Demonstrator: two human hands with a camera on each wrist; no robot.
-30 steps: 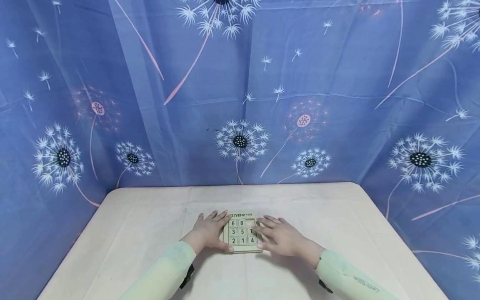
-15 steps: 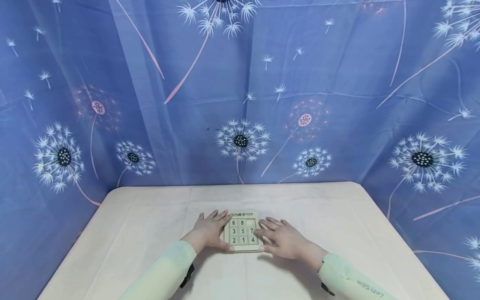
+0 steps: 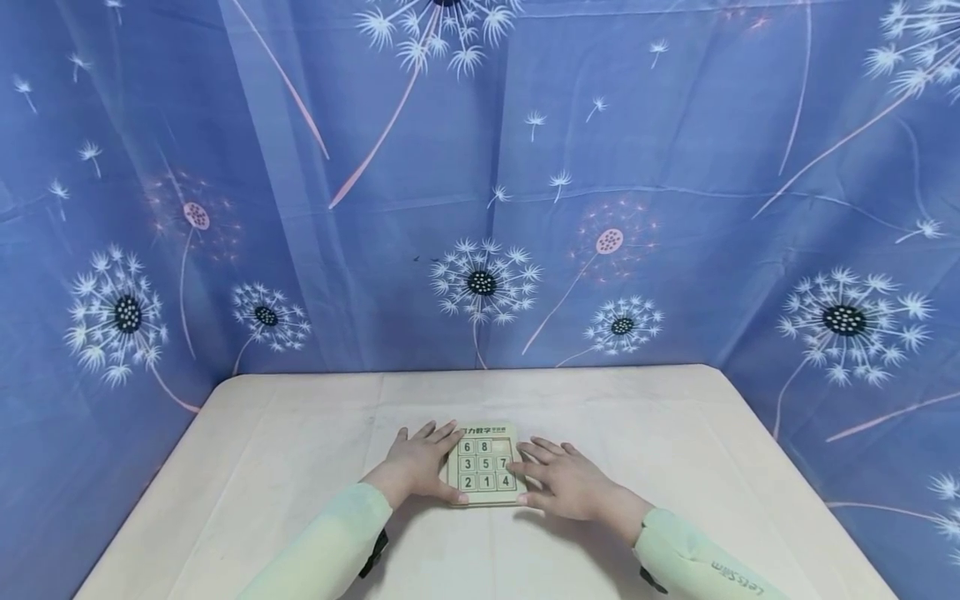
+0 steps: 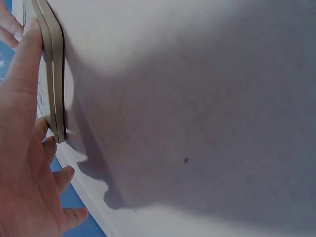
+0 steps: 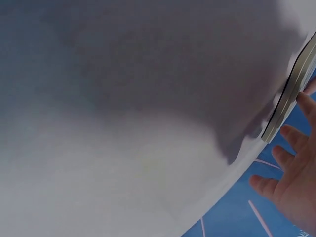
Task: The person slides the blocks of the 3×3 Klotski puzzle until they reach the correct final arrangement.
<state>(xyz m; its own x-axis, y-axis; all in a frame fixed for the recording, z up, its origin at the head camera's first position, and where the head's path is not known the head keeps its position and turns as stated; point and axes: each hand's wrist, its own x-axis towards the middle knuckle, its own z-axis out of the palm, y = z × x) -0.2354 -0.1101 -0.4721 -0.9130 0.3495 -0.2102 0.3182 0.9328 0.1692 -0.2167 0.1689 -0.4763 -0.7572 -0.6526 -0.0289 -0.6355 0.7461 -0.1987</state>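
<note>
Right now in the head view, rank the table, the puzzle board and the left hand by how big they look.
1. Table, by far the largest.
2. Puzzle board and left hand look about alike, so I won't rank them.

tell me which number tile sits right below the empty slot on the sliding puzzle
The 7 tile, at the right end of the middle row of the sliding number puzzle. The empty slot is the top-right cell, beside the 8.

left hand [image 3: 418,463]: flat, fingers spread | right hand [image 3: 564,477]: flat, fingers straight | forearms angled inward
</note>
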